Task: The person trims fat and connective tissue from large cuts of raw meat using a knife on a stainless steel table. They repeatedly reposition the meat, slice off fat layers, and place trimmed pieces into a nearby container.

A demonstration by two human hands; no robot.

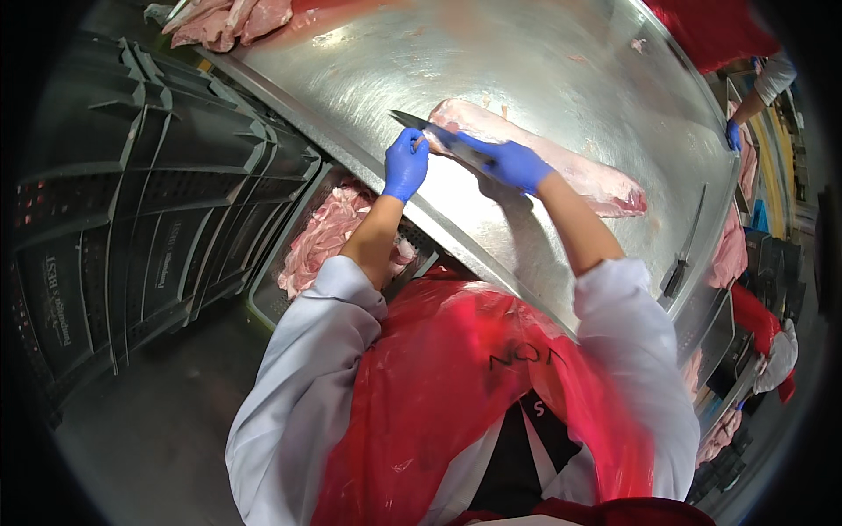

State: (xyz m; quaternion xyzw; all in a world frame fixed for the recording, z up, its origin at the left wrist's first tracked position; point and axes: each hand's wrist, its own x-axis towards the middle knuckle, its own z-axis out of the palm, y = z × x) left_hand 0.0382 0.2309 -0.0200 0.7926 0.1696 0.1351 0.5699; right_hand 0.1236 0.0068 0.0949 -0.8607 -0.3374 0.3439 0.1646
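A long pale slab of meat [553, 156], with fat along its top, lies across the metal table [351, 74]. My right hand [519, 165], in a blue glove, is closed round a knife [410, 118]. Its dark blade points left across the near left end of the meat, slightly blurred, and the handle is hidden by the hand. Beside that end, close to the blade, my blue-gloved left hand [405, 167] is closed in a pinch. What its fingers hold cannot be made out.
A second knife [675, 277] lies at the table's right edge. Meat cuts [232, 22] sit at the far left corner. Below the left edge stands a crate of meat trimmings [324, 232], beside stacked grey crates [167, 184]. Another person's gloved hand [733, 135] is at right.
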